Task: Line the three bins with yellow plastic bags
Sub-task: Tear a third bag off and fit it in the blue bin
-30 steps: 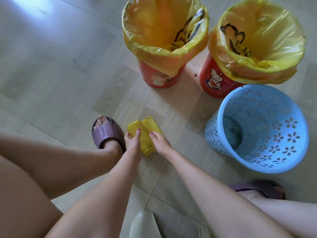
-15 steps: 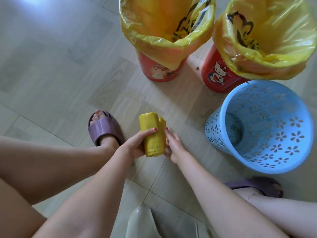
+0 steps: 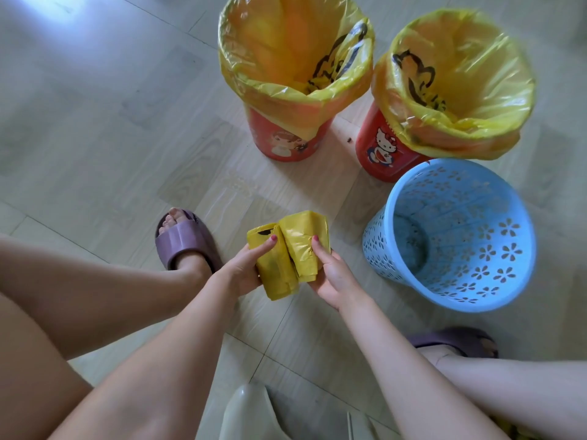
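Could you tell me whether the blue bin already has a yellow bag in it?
No, the blue bin is bare inside; both hands hold the folded bag.

A folded yellow plastic bag [image 3: 287, 254] is held above the floor beside an unlined blue perforated bin [image 3: 451, 236], behind which stand two red bins [image 3: 286, 144] already lined in yellow.
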